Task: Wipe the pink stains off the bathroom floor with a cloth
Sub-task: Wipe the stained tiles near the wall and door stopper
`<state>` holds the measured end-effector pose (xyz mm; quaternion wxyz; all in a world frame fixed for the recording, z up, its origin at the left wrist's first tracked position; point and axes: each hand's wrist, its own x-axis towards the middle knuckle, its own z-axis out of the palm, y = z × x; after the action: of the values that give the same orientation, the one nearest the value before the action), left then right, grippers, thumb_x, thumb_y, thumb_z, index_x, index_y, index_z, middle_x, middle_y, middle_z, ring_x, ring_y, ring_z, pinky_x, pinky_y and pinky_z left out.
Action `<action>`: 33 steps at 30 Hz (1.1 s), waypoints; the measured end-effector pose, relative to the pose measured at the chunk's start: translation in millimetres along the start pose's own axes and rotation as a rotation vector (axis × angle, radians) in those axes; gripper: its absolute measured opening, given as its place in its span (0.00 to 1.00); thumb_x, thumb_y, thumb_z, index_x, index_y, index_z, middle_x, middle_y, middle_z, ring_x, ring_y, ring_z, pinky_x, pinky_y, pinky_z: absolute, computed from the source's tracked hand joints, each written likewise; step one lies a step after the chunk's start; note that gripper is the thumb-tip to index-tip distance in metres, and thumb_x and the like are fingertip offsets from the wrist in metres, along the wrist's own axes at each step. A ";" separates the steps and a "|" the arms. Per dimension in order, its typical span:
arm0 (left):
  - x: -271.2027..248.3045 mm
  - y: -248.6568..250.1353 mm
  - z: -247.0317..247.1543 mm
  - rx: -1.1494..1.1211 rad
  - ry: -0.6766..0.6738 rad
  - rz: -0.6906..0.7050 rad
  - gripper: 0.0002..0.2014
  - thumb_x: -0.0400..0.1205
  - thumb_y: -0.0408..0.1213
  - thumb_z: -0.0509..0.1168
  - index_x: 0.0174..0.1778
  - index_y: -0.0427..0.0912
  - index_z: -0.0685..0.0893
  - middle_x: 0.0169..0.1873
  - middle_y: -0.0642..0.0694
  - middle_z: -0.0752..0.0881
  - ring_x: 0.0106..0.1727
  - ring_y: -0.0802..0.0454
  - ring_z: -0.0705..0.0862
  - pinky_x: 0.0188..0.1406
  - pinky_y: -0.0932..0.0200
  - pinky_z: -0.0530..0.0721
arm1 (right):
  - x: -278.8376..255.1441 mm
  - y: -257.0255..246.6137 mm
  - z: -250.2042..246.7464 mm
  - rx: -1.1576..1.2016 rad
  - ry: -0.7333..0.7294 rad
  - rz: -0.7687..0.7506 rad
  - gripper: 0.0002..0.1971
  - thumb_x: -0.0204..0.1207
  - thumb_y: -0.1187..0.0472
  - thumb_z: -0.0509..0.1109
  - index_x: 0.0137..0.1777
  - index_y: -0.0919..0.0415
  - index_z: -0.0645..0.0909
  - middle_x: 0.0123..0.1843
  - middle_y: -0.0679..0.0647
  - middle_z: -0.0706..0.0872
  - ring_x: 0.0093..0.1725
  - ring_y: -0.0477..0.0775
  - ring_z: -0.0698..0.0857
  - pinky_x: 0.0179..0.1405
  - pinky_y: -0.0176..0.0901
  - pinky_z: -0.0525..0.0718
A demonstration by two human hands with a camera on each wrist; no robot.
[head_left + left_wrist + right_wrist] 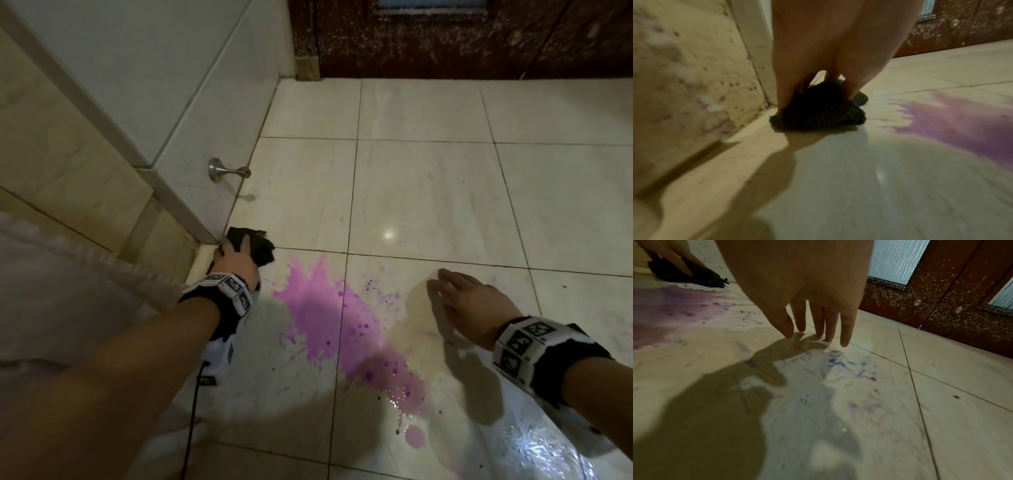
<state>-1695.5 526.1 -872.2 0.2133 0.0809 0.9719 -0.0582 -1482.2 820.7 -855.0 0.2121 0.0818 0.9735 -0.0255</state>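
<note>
Glazed cream tile floor (424,178): hard and glossy with dark grout lines; wet sheen close under the right forearm, so I judge it slippery for a sliding cloth and for the bracing palm
Pink-purple stain (329,318): broad splash with darker violet specks, lying between the two hands, its upper tip just beside the left hand; a thinner run and a small round puddle (415,437) trail back toward the person; it looks liquid and untouched, so likely to smear before it lifts
Faint streaks (840,363): bluish and pink scribbles on the tile just beneath the right fingertips
Dark fluffy cloth (259,249): bunched, looped pile, soft and light, probably absorbent; it sits on the floor under the left hand at the foot of the pale wall corner (191,192), just short of the stain; best taken by the gathered top, with a flat underside left for wiping
Left hand (236,262): fingers (786,91) curled down over the cloth, gripping its bunched top
Right hand (466,303): empty, fingers (845,331) straight and slightly spread, hanging just over the tile beside the stain's right edge; whether the tips touch I cannot tell
Metal door stop (224,171): on the wall beyond the left hand
Writing: none readable; the wristbands (524,337) carry black-and-white square markers only, and no brand shows on the cloth
</note>
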 end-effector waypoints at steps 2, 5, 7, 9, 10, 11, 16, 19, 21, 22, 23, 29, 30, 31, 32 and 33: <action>-2.7 2.4 6.5 -0.011 -0.024 0.010 0.36 0.84 0.37 0.60 0.84 0.46 0.46 0.81 0.31 0.48 0.78 0.32 0.61 0.76 0.42 0.65 | -3.7 -0.1 0.3 0.007 -0.007 0.001 0.24 0.83 0.60 0.54 0.79 0.55 0.62 0.80 0.54 0.61 0.77 0.53 0.64 0.65 0.46 0.76; -33.5 9.2 14.6 0.102 0.045 0.193 0.36 0.83 0.36 0.59 0.84 0.47 0.47 0.81 0.32 0.50 0.77 0.34 0.63 0.74 0.45 0.68 | -4.9 -0.1 2.2 0.063 0.025 -0.019 0.21 0.82 0.61 0.56 0.74 0.60 0.70 0.76 0.59 0.69 0.73 0.59 0.69 0.61 0.51 0.79; -69.8 21.8 23.8 0.180 0.026 0.358 0.37 0.83 0.35 0.58 0.84 0.50 0.45 0.82 0.33 0.46 0.80 0.36 0.59 0.76 0.48 0.66 | -4.5 -0.6 -0.2 0.068 0.053 -0.032 0.19 0.81 0.61 0.58 0.70 0.63 0.75 0.73 0.61 0.72 0.71 0.62 0.72 0.58 0.52 0.81; -103.1 37.1 32.0 0.233 -0.034 0.514 0.36 0.83 0.34 0.57 0.83 0.52 0.45 0.82 0.36 0.44 0.82 0.38 0.54 0.76 0.46 0.64 | -2.9 -2.0 -4.2 0.056 0.065 -0.044 0.18 0.81 0.61 0.58 0.69 0.62 0.76 0.71 0.61 0.74 0.68 0.62 0.75 0.56 0.51 0.81; -113.1 42.5 34.4 0.261 -0.045 0.591 0.35 0.84 0.34 0.57 0.83 0.52 0.45 0.83 0.37 0.43 0.82 0.38 0.54 0.76 0.46 0.65 | -2.3 -2.8 -6.2 0.039 0.054 -0.036 0.18 0.81 0.60 0.57 0.69 0.61 0.76 0.71 0.60 0.74 0.68 0.60 0.75 0.56 0.49 0.81; -117.1 45.9 33.7 0.276 -0.050 0.645 0.34 0.85 0.34 0.56 0.83 0.53 0.47 0.83 0.38 0.45 0.82 0.39 0.56 0.75 0.47 0.66 | -2.4 -3.2 -7.4 0.027 0.043 -0.028 0.18 0.82 0.60 0.56 0.69 0.60 0.76 0.71 0.59 0.74 0.68 0.59 0.75 0.57 0.48 0.81; -82.8 40.4 -3.5 0.030 0.067 0.618 0.24 0.86 0.40 0.54 0.79 0.56 0.65 0.79 0.46 0.66 0.65 0.47 0.78 0.63 0.62 0.75 | -7.2 -1.7 -6.2 0.003 0.025 -0.048 0.19 0.81 0.62 0.57 0.72 0.61 0.73 0.73 0.59 0.71 0.70 0.58 0.73 0.57 0.49 0.81; -35.6 35.0 -24.3 -0.046 0.123 0.463 0.29 0.84 0.35 0.57 0.82 0.50 0.60 0.80 0.43 0.62 0.68 0.41 0.76 0.64 0.55 0.76 | -10.8 0.9 -7.7 -0.023 -0.027 -0.052 0.22 0.83 0.60 0.54 0.77 0.57 0.65 0.80 0.56 0.61 0.76 0.54 0.66 0.63 0.46 0.78; -15.5 37.3 -20.8 -0.027 0.034 0.369 0.32 0.85 0.36 0.58 0.83 0.44 0.50 0.81 0.38 0.56 0.72 0.36 0.71 0.68 0.50 0.73 | -12.1 1.7 -10.6 -0.024 -0.059 -0.052 0.23 0.83 0.60 0.54 0.78 0.54 0.62 0.82 0.51 0.56 0.78 0.51 0.63 0.66 0.45 0.76; -9.8 41.1 -15.1 0.002 -0.009 0.324 0.34 0.85 0.38 0.57 0.84 0.43 0.47 0.81 0.35 0.53 0.75 0.35 0.68 0.70 0.49 0.71 | -12.9 1.8 -11.5 -0.029 -0.073 -0.051 0.23 0.83 0.60 0.54 0.78 0.54 0.61 0.82 0.50 0.56 0.78 0.51 0.62 0.66 0.45 0.76; -6.4 46.8 -9.3 0.029 -0.040 0.285 0.35 0.86 0.40 0.57 0.83 0.42 0.44 0.81 0.33 0.50 0.78 0.35 0.64 0.74 0.49 0.68 | -13.5 2.0 -12.1 -0.033 -0.083 -0.048 0.23 0.83 0.60 0.54 0.78 0.54 0.61 0.82 0.50 0.56 0.79 0.50 0.62 0.66 0.46 0.76; -46.8 70.5 -1.6 0.220 -0.040 0.489 0.38 0.83 0.38 0.61 0.84 0.48 0.45 0.82 0.33 0.49 0.79 0.37 0.63 0.73 0.48 0.68 | -13.1 2.7 -10.2 -0.026 -0.088 -0.048 0.23 0.83 0.60 0.55 0.78 0.54 0.62 0.82 0.51 0.56 0.78 0.51 0.61 0.64 0.46 0.77; -66.7 73.0 1.2 0.235 -0.048 0.578 0.37 0.83 0.37 0.60 0.84 0.50 0.45 0.82 0.35 0.47 0.80 0.38 0.61 0.74 0.49 0.67 | -12.8 3.2 -11.0 -0.027 -0.088 -0.051 0.23 0.83 0.60 0.55 0.78 0.54 0.62 0.82 0.50 0.55 0.79 0.50 0.61 0.64 0.46 0.77; -89.2 76.4 5.7 0.256 -0.079 0.660 0.36 0.84 0.36 0.58 0.84 0.52 0.45 0.83 0.37 0.45 0.81 0.39 0.58 0.75 0.48 0.66 | -12.3 3.3 -12.1 -0.031 -0.087 -0.052 0.23 0.83 0.60 0.55 0.78 0.53 0.62 0.82 0.50 0.56 0.78 0.50 0.62 0.64 0.46 0.77; -112.1 80.6 10.0 0.289 -0.122 0.734 0.35 0.85 0.36 0.56 0.84 0.53 0.45 0.83 0.39 0.42 0.82 0.40 0.55 0.75 0.46 0.65 | -12.1 3.4 -13.4 -0.033 -0.083 -0.050 0.22 0.83 0.60 0.55 0.77 0.53 0.64 0.81 0.51 0.58 0.77 0.51 0.64 0.63 0.46 0.78; -130.4 85.1 13.8 0.321 -0.155 0.794 0.33 0.86 0.37 0.55 0.84 0.54 0.45 0.83 0.40 0.41 0.82 0.41 0.53 0.74 0.44 0.66 | -11.9 3.4 -14.4 -0.030 -0.078 -0.047 0.22 0.83 0.61 0.55 0.76 0.53 0.65 0.80 0.52 0.61 0.75 0.51 0.66 0.62 0.47 0.79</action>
<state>-1557.5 590.2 -836.1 0.2763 0.4762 0.8249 -0.1281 -1476.8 823.5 -837.0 0.2505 0.0549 0.9664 -0.0192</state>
